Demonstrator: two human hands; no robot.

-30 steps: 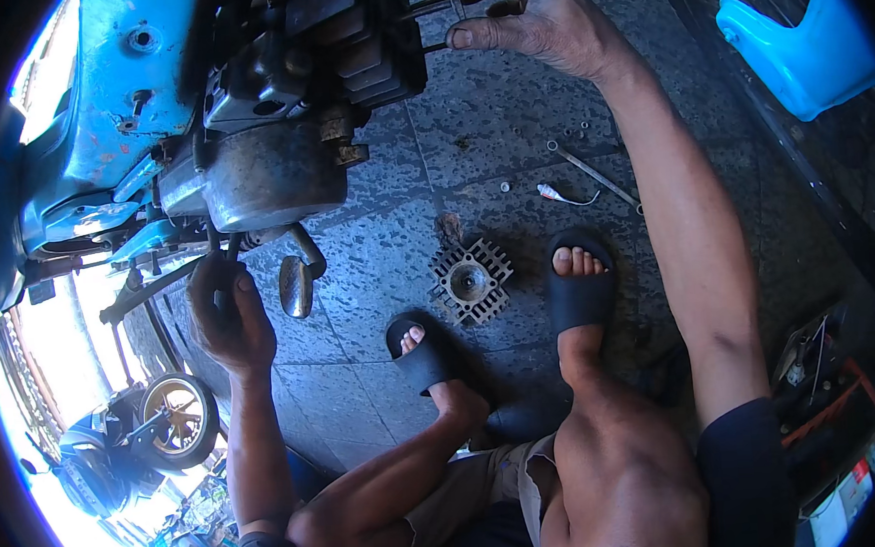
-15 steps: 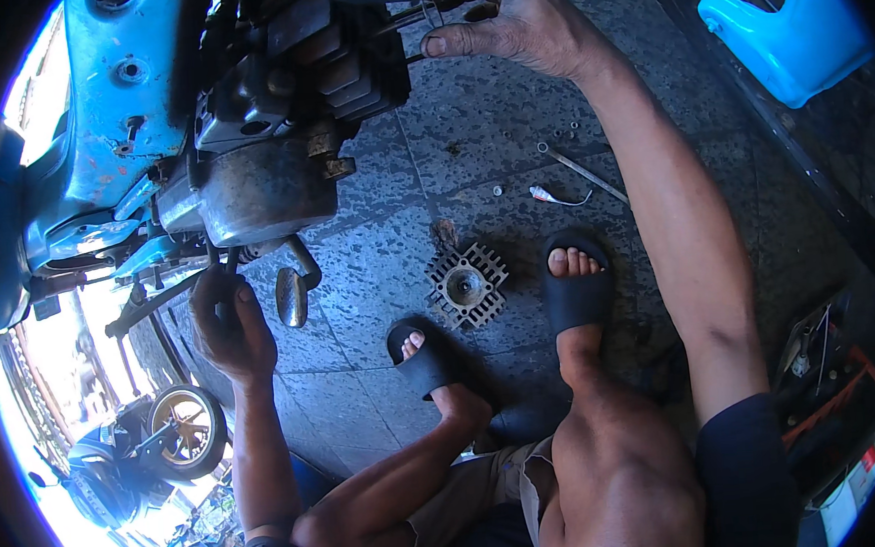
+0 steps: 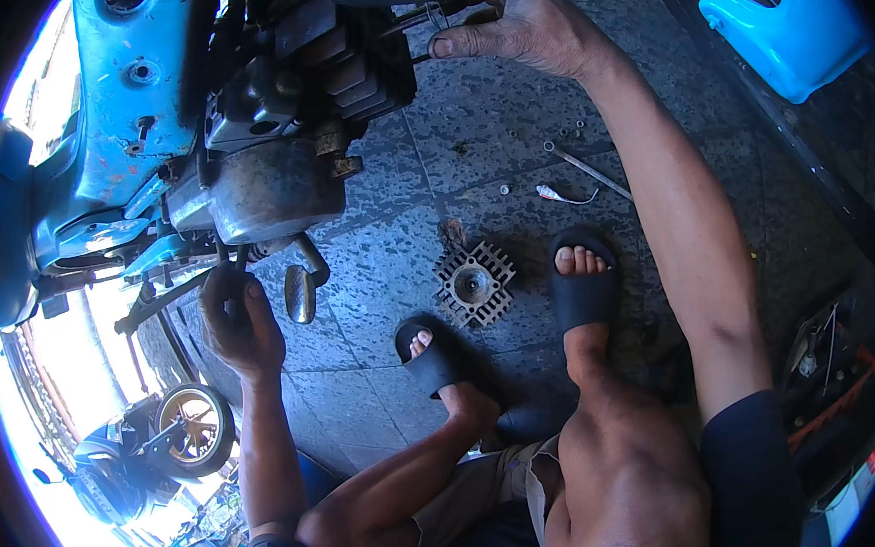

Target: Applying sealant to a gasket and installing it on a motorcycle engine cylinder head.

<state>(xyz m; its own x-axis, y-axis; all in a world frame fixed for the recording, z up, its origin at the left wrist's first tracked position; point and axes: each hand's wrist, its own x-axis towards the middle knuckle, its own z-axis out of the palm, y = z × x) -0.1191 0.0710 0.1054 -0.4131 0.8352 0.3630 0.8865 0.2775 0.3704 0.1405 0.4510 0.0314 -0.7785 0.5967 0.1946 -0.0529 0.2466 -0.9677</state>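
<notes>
The left hand (image 3: 242,324) curls just below the crankcase cover (image 3: 277,195) of a motorcycle engine (image 3: 252,104); whether it clamps anything, I cannot tell. The right hand (image 3: 533,32) sets its thumb beside the studs (image 3: 420,17) near the finned cylinder (image 3: 371,87), its grip also unclear. Nearer the person than that grip, a cylinder head (image 3: 473,283) and wrench (image 3: 589,172) lie on the floor (image 3: 361,328).

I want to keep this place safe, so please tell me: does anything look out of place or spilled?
Yes: a finned metal part lies on the floor between the sandals, where it might be kicked; a wrench and small loose parts lie scattered beyond it. Dark blotches mark the floor; I cannot tell whether anything spilled.
</notes>
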